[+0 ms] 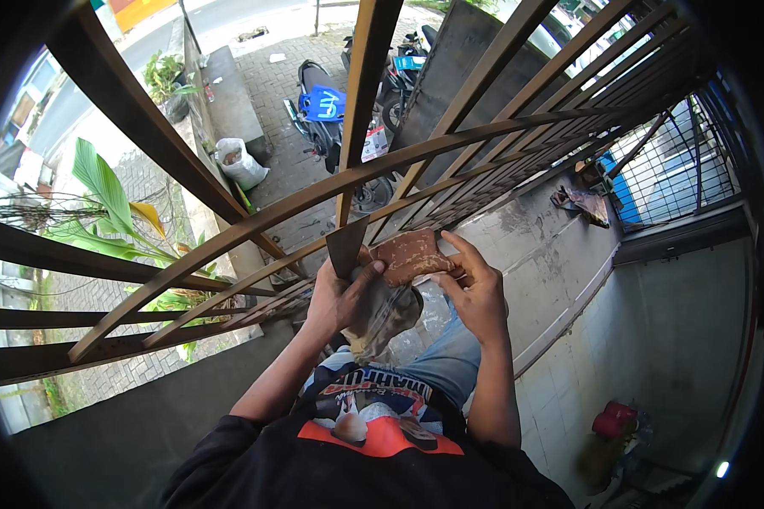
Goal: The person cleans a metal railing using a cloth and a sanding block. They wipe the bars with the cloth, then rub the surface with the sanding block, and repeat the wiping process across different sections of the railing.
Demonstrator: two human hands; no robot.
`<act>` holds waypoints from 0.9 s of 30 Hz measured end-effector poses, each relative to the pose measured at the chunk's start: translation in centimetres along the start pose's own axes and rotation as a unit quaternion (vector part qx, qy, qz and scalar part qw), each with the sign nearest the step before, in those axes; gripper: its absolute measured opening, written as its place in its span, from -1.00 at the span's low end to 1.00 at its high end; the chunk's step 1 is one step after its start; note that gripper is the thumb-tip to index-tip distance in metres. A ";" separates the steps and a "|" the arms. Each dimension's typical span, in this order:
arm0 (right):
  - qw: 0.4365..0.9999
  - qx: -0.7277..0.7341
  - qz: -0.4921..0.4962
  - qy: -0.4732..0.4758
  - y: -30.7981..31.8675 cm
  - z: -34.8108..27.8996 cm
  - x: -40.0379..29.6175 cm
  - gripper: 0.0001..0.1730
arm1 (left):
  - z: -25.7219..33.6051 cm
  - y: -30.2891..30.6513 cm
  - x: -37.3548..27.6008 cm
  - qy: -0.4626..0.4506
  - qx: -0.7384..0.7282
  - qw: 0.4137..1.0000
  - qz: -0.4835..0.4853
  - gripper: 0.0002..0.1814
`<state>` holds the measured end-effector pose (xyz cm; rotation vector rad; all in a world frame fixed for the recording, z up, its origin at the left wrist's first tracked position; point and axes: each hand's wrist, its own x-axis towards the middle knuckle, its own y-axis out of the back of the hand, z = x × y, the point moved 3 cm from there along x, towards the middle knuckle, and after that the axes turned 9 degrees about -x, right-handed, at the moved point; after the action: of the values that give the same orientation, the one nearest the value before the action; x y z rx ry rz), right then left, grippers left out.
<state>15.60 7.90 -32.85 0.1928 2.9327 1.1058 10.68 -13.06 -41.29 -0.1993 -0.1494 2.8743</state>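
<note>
In front of my chest, my left hand [344, 296] grips a dark flat metal blade [346, 247] that points upward, perhaps a scraper or putty knife, and a crumpled plastic bag [383, 318] hanging below it. A reddish-brown, creased piece of sheet material [414, 256], possibly sandpaper, lies between both hands, with my left thumb on its left edge. At its right end is my right hand [474, 286], index finger raised and the lower fingers curled at the sheet's corner. Whether those fingers pinch it is hard to tell.
Brown metal bars [363, 178] of a fence stand directly before me. Beyond them are a parked motorcycle [321, 111], a white sack [240, 163] and leafy plants [105, 191]. A tiled wall [586, 356] is at the right, with a window grille [681, 159] above.
</note>
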 end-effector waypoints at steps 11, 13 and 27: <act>0.980 0.191 -0.059 0.017 -1.3 2.4 0.1 -0.49 | -1.0 -0.3 0.9 0.061 0.040 0.997 -0.025 -0.66; 0.994 0.091 -0.042 0.050 -1.3 2.5 0.0 -0.55 | -1.6 0.0 1.0 0.113 0.034 0.992 -0.036 -0.66; 0.996 -0.034 0.074 0.024 -1.7 3.2 0.1 -0.84 | 1.2 -1.2 0.3 -0.184 0.106 0.967 -0.141 -0.56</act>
<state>15.46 8.70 -36.37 0.3938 2.9584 1.2440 10.51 -11.97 -39.97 0.3677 0.0586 2.5865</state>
